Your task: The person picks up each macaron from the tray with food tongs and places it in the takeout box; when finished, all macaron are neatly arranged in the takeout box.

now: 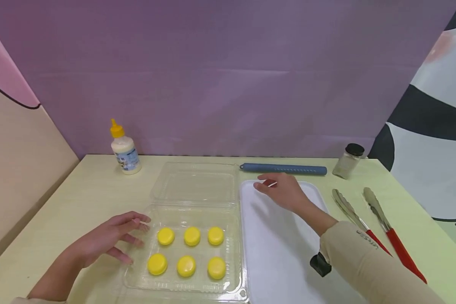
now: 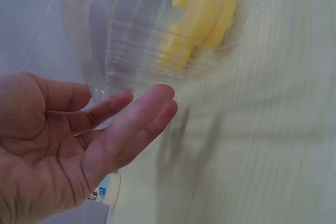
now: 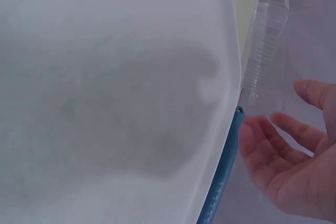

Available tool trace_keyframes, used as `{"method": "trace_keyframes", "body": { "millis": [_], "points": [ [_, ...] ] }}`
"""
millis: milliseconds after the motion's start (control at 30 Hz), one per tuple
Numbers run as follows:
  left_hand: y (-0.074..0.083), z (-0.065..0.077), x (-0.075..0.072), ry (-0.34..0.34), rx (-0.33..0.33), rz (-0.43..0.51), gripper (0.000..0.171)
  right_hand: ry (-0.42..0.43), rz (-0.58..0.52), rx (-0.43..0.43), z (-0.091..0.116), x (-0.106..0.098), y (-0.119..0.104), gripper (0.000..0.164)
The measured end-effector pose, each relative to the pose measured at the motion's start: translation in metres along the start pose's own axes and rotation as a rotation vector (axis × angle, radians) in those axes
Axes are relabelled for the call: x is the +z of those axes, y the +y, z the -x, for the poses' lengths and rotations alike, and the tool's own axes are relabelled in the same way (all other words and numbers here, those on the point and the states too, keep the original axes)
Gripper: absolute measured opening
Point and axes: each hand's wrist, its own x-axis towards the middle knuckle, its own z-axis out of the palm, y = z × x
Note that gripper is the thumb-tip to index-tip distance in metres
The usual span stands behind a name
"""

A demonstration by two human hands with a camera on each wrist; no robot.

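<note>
A clear plastic clamshell box (image 1: pixel 233 253) lies with its lid (image 1: pixel 195 182) folded back. Inside stand several yellow round caps (image 1: pixel 186 266) in two rows. My left hand (image 1: pixel 106 236) is at the box's left side, fingers spread and holding nothing; the left wrist view shows its fingertips close to the clear wall, and I cannot tell if they touch. My right hand (image 1: pixel 283 192) hovers over the far part of a white tray (image 1: pixel 277 249), fingers loosely bent with nothing in them. Behind the tray lies a dark blue rod (image 1: pixel 285 169), near that hand.
A glue bottle (image 1: pixel 125 152) with a yellow nozzle stands at the back left. At the back right is a small jar (image 1: pixel 348 162) with a black lid. Metal tongs with red handles (image 1: pixel 403 253) lie right of the tray. A purple backdrop (image 1: pixel 197 84) rises behind the table.
</note>
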Motion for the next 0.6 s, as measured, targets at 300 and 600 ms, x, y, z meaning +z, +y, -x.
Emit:
{"method": "trace_keyframes", "body": {
  "millis": [300,600],
  "points": [
    [0.001,-0.003,0.004,0.005,-0.004,0.023,0.045,-0.107,-0.166,0.127,-0.025,0.022,-0.013,0.043],
    [0.002,-0.004,0.005,-0.002,0.024,0.038,0.044,-0.12,-0.262,0.217,-0.04,0.035,-0.02,0.042]
  ]
}}
